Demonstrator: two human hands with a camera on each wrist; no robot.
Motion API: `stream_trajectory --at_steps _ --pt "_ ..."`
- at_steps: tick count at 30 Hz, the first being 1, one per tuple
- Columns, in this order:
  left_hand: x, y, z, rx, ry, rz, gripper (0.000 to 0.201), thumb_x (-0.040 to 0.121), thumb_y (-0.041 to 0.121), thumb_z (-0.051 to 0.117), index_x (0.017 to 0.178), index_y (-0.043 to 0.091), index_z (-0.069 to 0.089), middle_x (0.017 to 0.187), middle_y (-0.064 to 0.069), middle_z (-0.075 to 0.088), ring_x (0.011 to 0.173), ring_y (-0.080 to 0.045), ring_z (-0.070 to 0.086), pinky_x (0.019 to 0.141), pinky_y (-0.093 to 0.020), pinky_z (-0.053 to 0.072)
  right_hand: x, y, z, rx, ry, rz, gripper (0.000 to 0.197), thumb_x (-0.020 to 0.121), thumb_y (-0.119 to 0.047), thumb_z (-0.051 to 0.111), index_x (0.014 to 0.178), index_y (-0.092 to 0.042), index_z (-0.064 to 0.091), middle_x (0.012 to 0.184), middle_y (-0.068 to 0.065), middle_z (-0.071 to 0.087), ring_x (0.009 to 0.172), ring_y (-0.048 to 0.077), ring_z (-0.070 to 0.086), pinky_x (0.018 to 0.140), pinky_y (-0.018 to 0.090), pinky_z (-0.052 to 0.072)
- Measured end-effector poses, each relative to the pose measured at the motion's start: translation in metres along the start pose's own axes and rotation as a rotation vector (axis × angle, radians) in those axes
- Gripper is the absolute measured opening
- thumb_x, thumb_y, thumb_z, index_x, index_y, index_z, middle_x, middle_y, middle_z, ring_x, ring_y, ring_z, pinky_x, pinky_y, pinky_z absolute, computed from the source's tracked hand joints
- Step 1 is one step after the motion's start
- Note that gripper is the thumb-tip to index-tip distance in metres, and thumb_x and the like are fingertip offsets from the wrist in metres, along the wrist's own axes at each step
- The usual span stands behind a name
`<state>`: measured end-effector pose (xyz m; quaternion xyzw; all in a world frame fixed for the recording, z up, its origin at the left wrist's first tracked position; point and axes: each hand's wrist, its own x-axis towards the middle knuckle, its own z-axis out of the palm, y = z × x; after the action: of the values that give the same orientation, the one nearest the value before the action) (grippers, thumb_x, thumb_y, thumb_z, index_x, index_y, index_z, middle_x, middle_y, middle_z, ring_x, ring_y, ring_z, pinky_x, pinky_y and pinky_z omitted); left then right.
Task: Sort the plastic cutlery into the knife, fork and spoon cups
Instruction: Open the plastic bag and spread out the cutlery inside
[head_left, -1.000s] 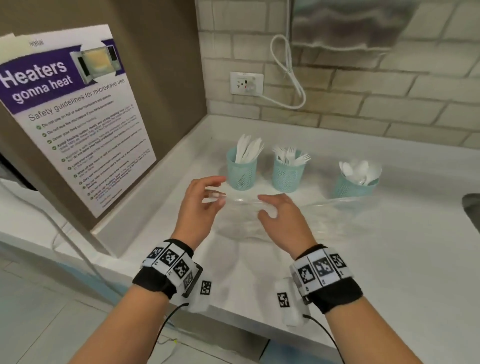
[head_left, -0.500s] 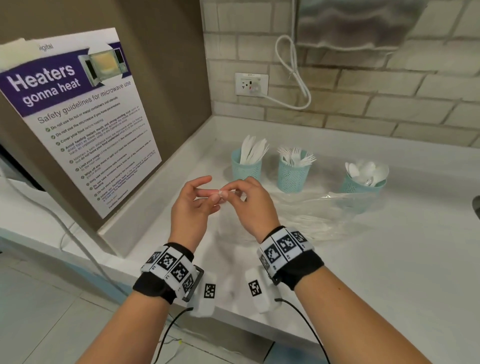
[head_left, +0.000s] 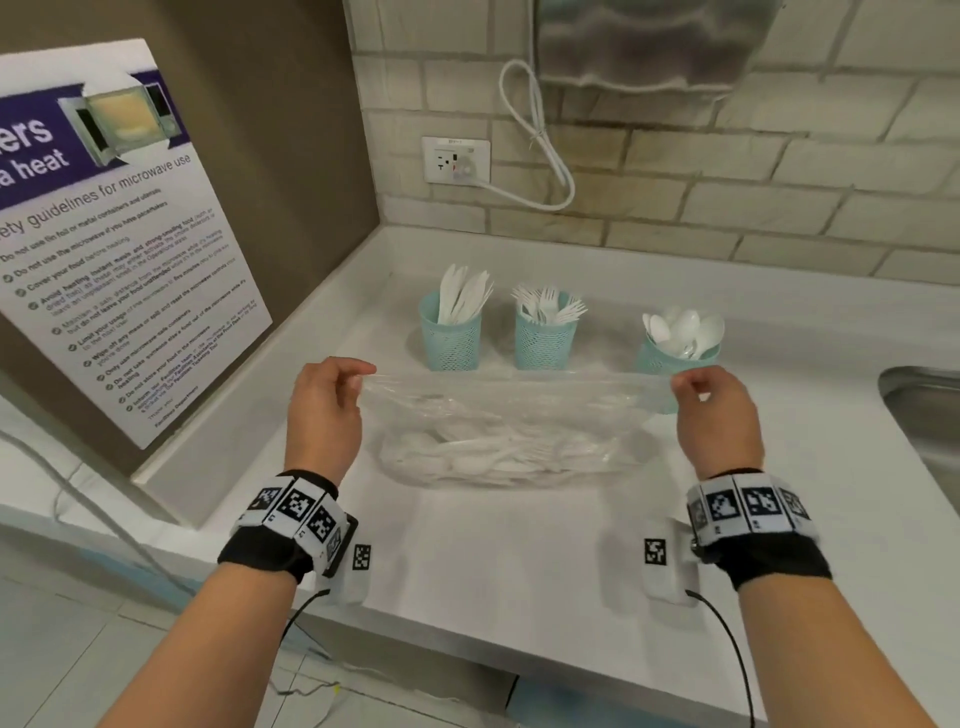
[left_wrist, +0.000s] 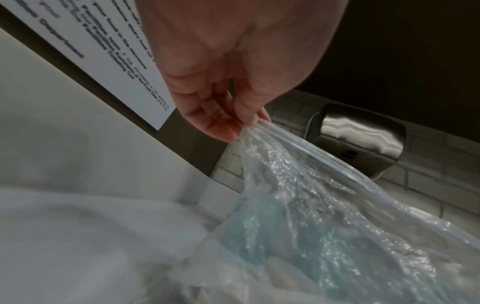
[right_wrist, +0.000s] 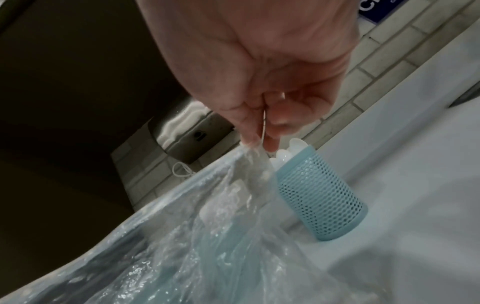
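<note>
A clear plastic bag (head_left: 509, 415) of white plastic cutlery (head_left: 483, 457) sits on the white counter, its top edge stretched wide. My left hand (head_left: 358, 375) pinches the bag's left top corner (left_wrist: 249, 127). My right hand (head_left: 680, 384) pinches the right top corner (right_wrist: 255, 148). Behind the bag stand three teal mesh cups: the knife cup (head_left: 451, 332) on the left, the fork cup (head_left: 544, 335) in the middle, the spoon cup (head_left: 675, 353) on the right, also close beside my right hand in the right wrist view (right_wrist: 322, 199).
A brown side panel carries a microwave safety poster (head_left: 109, 244) on the left. The brick wall behind has a socket (head_left: 456, 160) with a white cable and a steel dispenser (head_left: 649, 47). A steel sink (head_left: 930, 415) edges in at the right. The counter's front edge (head_left: 519, 670) is near my wrists.
My hands were together at the bag's top middle; they have drawn apart to its two corners, pulling the top edge taut. The view has moved closer to the counter.
</note>
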<state>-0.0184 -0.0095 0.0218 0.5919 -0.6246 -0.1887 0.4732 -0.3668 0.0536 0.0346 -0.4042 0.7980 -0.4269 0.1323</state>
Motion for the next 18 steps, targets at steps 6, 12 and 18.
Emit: stream_trajectory --at_steps 6,12,18 --pt "-0.008 0.024 0.006 0.024 -0.198 0.036 0.024 0.094 0.015 0.051 0.093 0.03 0.068 0.107 0.002 0.037 0.085 0.013 0.047 0.086 -0.014 0.039 0.0 -0.001 0.019 0.007 -0.227 -0.344 0.026 0.087 -0.019 0.061 0.108 -0.031 0.068 0.115 0.004 0.062 0.103 0.025 0.056 0.1 0.046 0.041" --pt "-0.007 0.023 0.011 0.327 -0.218 0.003 0.025 0.09 0.039 0.059 0.088 0.023 0.077 0.094 -0.001 0.053 0.099 -0.021 0.053 0.088 -0.032 0.043 0.0 -0.005 0.03 -0.004 -0.201 -0.259 0.029 0.089 -0.032 0.062 0.077 -0.011 0.077 0.081 0.013 0.068 0.088 0.03 0.06 0.09 0.038 0.045" --pt "-0.011 0.025 0.011 0.4 -0.38 -0.122 0.074 0.074 0.007 0.07 0.137 0.039 0.045 0.119 -0.003 0.043 0.099 -0.021 0.056 0.088 -0.03 0.049 -0.012 -0.004 0.025 -0.267 -0.188 -0.141 0.042 0.084 -0.014 0.063 0.121 -0.034 0.062 0.125 0.008 0.04 0.114 0.029 0.037 0.089 0.024 0.033"
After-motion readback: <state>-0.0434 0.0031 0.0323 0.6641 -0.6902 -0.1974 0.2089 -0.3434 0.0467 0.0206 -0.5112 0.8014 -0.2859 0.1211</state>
